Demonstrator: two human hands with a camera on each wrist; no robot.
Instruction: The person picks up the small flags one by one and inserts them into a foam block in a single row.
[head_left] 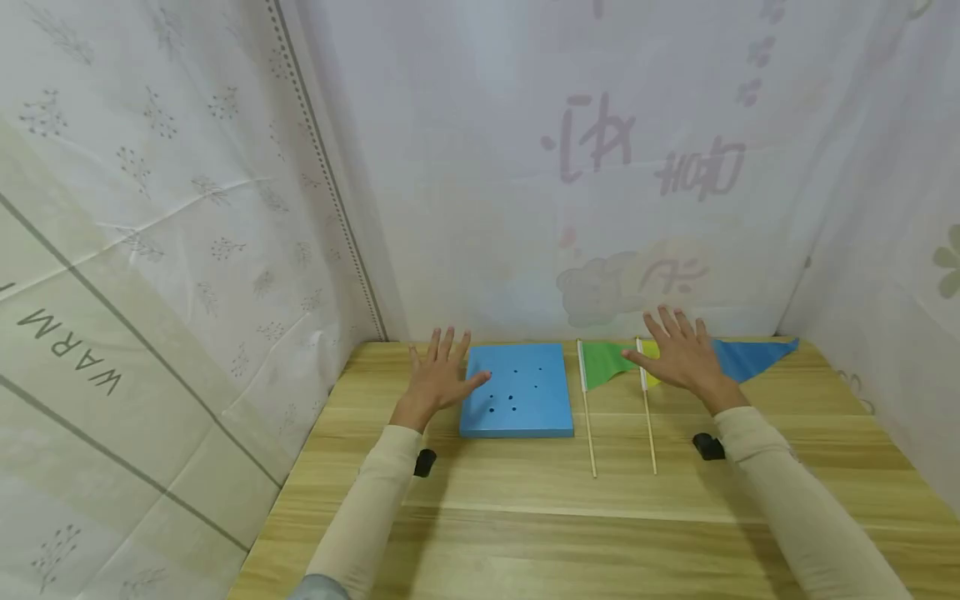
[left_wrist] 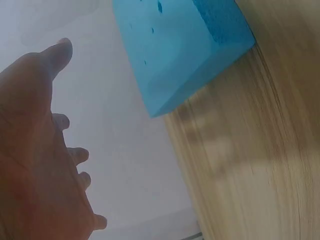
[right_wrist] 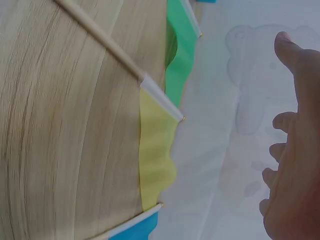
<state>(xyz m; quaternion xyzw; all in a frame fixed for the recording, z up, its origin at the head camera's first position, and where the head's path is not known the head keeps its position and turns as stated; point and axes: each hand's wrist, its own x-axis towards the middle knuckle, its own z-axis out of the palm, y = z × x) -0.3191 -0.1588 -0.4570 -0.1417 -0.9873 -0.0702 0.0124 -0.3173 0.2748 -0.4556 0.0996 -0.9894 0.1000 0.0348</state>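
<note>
My left hand hovers with spread fingers by the left edge of a blue block that has several small holes in its top. In the left wrist view, that blue block stands apart from the hand. My right hand is held flat, fingers spread, over the flags and grips nothing. Beneath it lie a yellow flag and a blue flag, both partly hidden in the head view. A green flag on a wooden stick lies between the block and the yellow flag.
Two small black objects lie on the wooden table, one black object by the left forearm and another black object by the right sleeve. Printed curtains hang behind the table and along both sides.
</note>
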